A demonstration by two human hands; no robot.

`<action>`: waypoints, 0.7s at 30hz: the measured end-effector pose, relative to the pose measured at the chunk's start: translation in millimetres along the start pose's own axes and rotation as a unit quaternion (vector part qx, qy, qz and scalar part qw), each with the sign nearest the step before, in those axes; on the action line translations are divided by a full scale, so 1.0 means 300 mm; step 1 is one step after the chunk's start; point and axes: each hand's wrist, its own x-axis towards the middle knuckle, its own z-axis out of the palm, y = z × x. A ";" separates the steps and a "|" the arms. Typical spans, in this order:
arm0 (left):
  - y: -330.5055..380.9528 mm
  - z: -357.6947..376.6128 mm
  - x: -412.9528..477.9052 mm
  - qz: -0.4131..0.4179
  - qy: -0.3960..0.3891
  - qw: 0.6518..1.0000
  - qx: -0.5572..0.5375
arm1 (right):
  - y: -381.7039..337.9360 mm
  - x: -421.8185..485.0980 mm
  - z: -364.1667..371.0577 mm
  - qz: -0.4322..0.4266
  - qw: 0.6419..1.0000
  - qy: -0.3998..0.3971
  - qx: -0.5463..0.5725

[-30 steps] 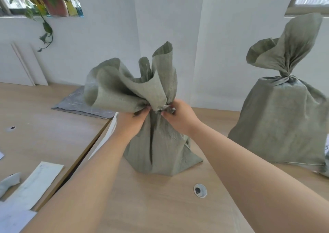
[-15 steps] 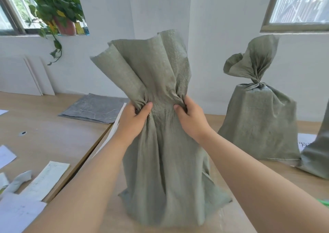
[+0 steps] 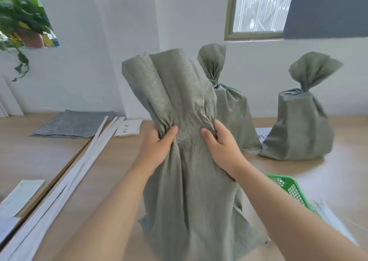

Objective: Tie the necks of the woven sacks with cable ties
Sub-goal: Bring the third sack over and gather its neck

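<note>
Trailing green potted plant (image 3: 18, 21): on the window ledge, far left.
Flat grey folded sheets (image 3: 73, 124): lying on the pale wooden table (image 3: 39, 153), close to the wall.
Long white strips (image 3: 79, 169): laid along the table seam, far ends beside a small white card (image 3: 129, 128).
Left hand (image 3: 157, 147): clenched on bunched fabric at the left of the neck, thumb across the front.
Grey-green woven sack (image 3: 189, 191): upright on the table at centre, neck gathered between both hands, mouth flaring above them.
Right hand (image 3: 221, 149): grasping the gathered fabric at the right of the neck, thumb in front.
Second woven sack (image 3: 233, 117): standing just behind the held one, neck cinched.
Third woven sack (image 3: 298, 125): farther right, apart, neck cinched, top fanned out.
Green plastic mesh basket (image 3: 288, 187): on the table by the right forearm, partly hidden.
</note>
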 end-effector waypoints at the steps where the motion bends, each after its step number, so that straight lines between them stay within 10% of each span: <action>1: 0.022 0.048 -0.035 0.000 -0.005 1.000 -0.008 | 0.008 -0.031 -0.050 0.001 1.000 0.006 -0.002; 21: 0.214 0.622 -0.488 -0.038 -0.034 0.998 -0.048 | 0.093 -0.509 -0.608 0.014 0.998 0.054 -0.003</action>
